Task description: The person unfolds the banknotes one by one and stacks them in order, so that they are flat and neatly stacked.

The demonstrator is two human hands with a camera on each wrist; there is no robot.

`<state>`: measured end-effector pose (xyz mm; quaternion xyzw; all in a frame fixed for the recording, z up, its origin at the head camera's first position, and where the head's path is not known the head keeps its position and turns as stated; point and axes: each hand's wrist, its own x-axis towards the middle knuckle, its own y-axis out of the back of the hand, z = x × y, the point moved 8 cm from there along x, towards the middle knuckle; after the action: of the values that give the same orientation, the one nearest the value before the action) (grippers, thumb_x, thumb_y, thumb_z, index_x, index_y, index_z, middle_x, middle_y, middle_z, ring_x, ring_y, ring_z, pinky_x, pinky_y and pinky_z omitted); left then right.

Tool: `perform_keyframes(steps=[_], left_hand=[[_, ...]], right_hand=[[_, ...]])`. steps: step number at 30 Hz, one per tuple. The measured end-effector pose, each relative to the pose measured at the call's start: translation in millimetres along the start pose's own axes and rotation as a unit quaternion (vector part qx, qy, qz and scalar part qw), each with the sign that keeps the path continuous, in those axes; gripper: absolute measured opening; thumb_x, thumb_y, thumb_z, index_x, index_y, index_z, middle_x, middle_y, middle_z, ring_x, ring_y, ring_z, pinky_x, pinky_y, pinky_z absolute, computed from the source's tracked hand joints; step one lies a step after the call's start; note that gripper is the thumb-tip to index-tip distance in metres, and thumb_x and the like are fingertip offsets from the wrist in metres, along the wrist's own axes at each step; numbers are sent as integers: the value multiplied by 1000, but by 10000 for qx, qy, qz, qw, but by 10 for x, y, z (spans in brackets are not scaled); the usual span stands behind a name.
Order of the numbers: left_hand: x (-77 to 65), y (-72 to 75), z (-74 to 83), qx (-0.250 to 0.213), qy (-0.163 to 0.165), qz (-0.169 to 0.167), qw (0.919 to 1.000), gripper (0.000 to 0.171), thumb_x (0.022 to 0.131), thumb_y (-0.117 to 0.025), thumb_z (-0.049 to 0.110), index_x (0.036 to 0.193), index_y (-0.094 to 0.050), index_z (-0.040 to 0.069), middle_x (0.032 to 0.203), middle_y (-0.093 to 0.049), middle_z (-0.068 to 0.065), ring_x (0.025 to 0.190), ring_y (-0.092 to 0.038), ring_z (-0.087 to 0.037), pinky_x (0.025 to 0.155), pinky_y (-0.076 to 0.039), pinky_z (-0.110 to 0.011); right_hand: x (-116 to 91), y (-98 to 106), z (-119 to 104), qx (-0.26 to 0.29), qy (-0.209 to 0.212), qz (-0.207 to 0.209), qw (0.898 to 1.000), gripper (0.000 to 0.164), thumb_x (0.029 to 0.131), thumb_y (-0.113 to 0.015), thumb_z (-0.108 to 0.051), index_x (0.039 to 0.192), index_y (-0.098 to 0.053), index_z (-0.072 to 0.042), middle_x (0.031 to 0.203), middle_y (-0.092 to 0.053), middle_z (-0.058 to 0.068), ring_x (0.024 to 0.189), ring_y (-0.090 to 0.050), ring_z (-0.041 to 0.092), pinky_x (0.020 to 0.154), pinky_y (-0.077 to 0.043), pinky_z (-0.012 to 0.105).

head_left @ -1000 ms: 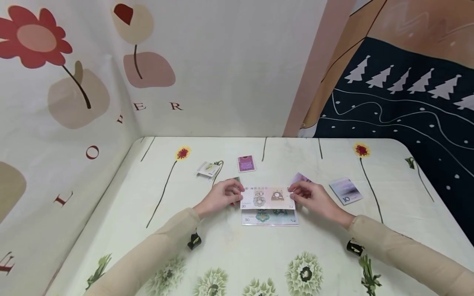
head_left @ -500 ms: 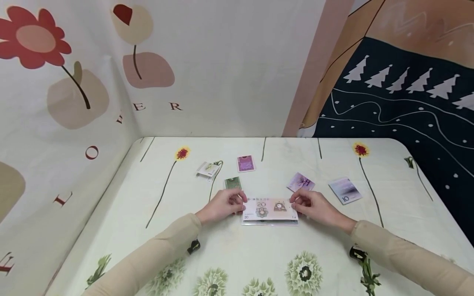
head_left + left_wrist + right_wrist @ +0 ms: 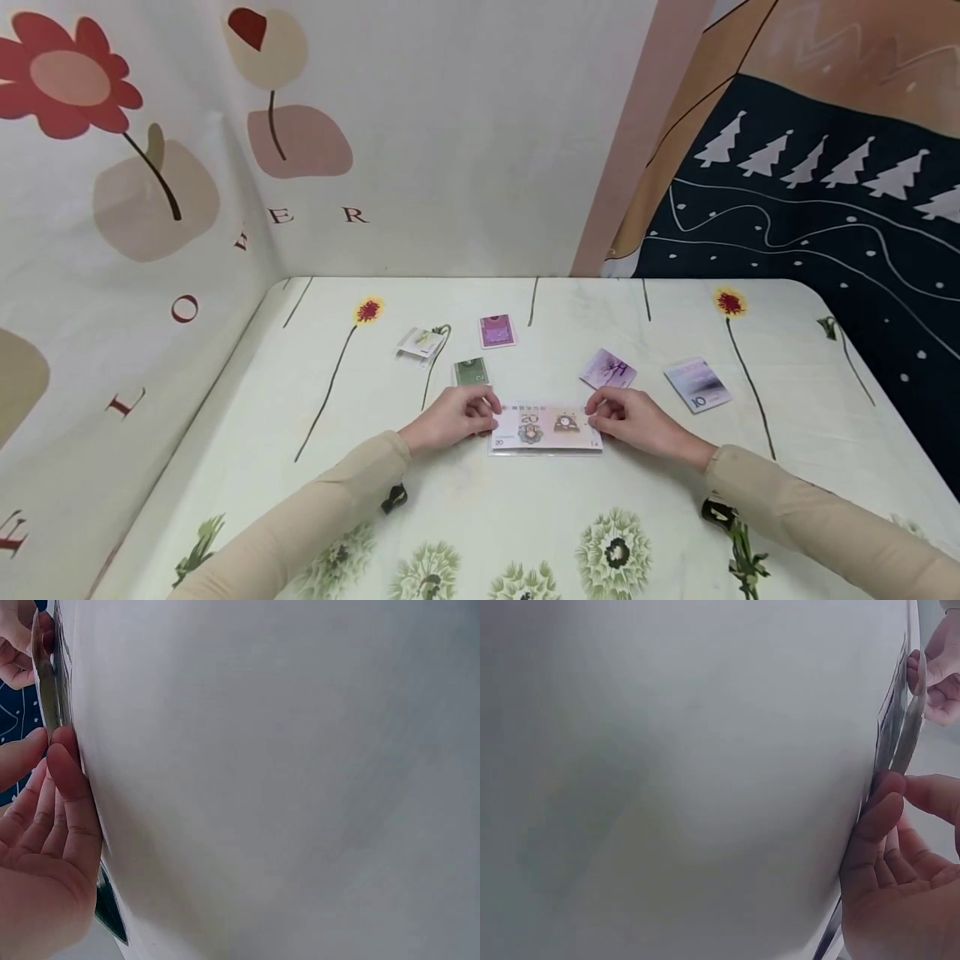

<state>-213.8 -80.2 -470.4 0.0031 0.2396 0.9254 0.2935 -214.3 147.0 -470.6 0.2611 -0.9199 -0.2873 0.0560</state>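
Note:
A pale pink banknote (image 3: 547, 425) marked 20 lies between the two hands in the head view. My left hand (image 3: 455, 415) pinches its left end between thumb and fingers, and my right hand (image 3: 639, 423) pinches the right end. Just beneath it is another note in a clear sleeve (image 3: 545, 452), nearly all covered. In the left wrist view the banknote (image 3: 46, 682) appears edge-on, slightly bowed, between the fingers. From the right wrist the banknote (image 3: 911, 727) is also edge-on, close above the thin things lying on the table.
Behind the left hand lie a green note (image 3: 471, 372), a purple one (image 3: 497, 332) and a folded whitish one (image 3: 420, 342). Near the right hand are a violet note (image 3: 607, 369) and a bluish note marked 10 (image 3: 697, 385). A flower-patterned cloth (image 3: 465, 500) covers the table.
Both hands have lowered the 20 banknote toward the near edge, over the 50 note that showed below it earlier. The green note behind the left hand is now uncovered.

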Motion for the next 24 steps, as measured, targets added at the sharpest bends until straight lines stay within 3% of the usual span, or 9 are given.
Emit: perform_keyframes(steps=[12,24], left_hand=[[26,6,1,209,43,-154,9997,13,86,-67,-4,98,-64,0,77,-65,-1,64,-58,-10,55,-48,-20],[35,4,-3,314,394,-165,9986,12,86,-67,-2,97,-68,2,72,-63,0,59,-56,-9,52,-47,-20]], right_hand=[[50,-15,-30,-212,159,-20,9996,7,86,-69,-2,90,-62,-3,69,-59,-3,58,-50,7,52,-43,22],[60,-33,-39,-321,62,41,9995,10,83,-68,1,89,-61,-5,67,-55,-4,59,-49,9,54,-41,23]])
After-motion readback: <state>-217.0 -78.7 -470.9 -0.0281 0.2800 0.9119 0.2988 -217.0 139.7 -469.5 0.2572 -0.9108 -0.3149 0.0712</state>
